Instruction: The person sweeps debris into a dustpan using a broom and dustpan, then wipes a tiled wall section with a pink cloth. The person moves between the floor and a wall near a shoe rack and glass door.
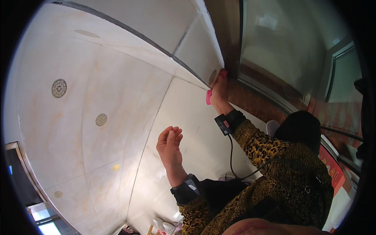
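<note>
My right hand (219,90) holds a pink cloth (209,97) against the lower end of a tiled wall edge (218,50). Bits of the cloth show on both sides of the hand; the rest is hidden under the palm and fingers. In front of my body, my left hand (170,145) is raised above the pale floor (188,117). Its fingers are loosely curled with gaps between them, and I see nothing in it. A round patterned motif (212,77) marks the tile beside my right hand.
A glass panel (273,53) in a metal frame stands at the right over a reddish-brown base (252,95). Marbled wall tiles (117,88) fill the left side. A black cable (231,152) runs from the device (223,124) on my right wrist. Stored items (160,224) lie at the bottom.
</note>
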A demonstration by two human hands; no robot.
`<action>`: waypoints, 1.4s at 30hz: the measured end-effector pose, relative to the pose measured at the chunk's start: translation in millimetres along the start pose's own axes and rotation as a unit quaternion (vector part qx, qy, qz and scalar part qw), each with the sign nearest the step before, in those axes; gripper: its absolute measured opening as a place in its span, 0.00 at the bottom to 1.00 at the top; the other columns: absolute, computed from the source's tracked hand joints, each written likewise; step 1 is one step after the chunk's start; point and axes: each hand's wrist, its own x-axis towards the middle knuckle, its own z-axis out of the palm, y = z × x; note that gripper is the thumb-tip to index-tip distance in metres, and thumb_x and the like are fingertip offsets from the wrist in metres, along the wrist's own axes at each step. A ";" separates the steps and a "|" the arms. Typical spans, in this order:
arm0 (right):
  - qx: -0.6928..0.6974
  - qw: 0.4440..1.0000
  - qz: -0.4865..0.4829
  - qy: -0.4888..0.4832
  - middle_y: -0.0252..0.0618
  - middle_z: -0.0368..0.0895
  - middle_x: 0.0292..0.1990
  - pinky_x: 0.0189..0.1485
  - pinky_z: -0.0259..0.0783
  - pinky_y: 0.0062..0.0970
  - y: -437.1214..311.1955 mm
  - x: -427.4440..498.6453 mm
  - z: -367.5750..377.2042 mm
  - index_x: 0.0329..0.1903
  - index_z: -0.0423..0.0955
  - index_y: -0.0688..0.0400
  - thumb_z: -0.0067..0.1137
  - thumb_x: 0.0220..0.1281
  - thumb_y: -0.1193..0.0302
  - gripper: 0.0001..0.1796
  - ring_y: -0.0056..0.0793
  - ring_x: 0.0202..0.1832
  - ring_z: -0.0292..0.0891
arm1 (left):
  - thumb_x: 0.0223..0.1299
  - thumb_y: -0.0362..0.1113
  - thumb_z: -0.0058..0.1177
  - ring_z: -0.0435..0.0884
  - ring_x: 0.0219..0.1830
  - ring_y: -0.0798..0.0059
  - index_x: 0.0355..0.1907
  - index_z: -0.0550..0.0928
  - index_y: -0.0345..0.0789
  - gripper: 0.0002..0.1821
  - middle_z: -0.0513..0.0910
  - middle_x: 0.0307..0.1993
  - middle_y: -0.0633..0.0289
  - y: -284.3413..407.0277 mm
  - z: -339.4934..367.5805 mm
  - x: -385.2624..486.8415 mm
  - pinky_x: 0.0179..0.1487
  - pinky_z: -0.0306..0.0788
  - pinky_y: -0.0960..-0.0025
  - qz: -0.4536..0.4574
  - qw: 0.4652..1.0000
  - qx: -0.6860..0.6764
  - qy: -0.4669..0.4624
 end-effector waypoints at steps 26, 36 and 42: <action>-0.142 0.944 -0.291 -0.056 0.51 0.71 0.55 0.61 0.61 0.39 -18.9 -54.4 -8.5 0.58 0.68 0.64 0.42 0.71 0.63 0.21 0.40 0.56 0.67 | 0.65 0.31 0.53 0.83 0.43 0.69 0.49 0.76 0.26 0.13 0.82 0.41 0.55 -15.7 23.0 -2.8 0.47 0.78 0.71 -0.018 0.999 -0.012 -0.024; 0.252 0.795 0.291 -0.469 0.43 0.72 0.59 0.64 0.66 0.37 -78.2 -129.3 -26.5 0.64 0.63 0.62 0.31 0.74 0.59 0.26 0.37 0.60 0.70 | 0.64 0.44 0.58 0.74 0.57 0.68 0.66 0.62 0.28 0.35 0.72 0.58 0.51 -13.9 40.6 1.3 0.58 0.71 0.65 0.020 0.998 -0.057 0.018; 0.123 0.815 0.280 -0.493 0.42 0.73 0.58 0.63 0.66 0.34 -92.7 -111.8 -3.7 0.63 0.65 0.63 0.32 0.75 0.60 0.25 0.35 0.58 0.71 | 0.66 0.46 0.54 0.76 0.54 0.67 0.62 0.67 0.28 0.29 0.75 0.54 0.55 -17.7 59.0 20.6 0.55 0.75 0.60 0.051 0.973 -0.135 -0.182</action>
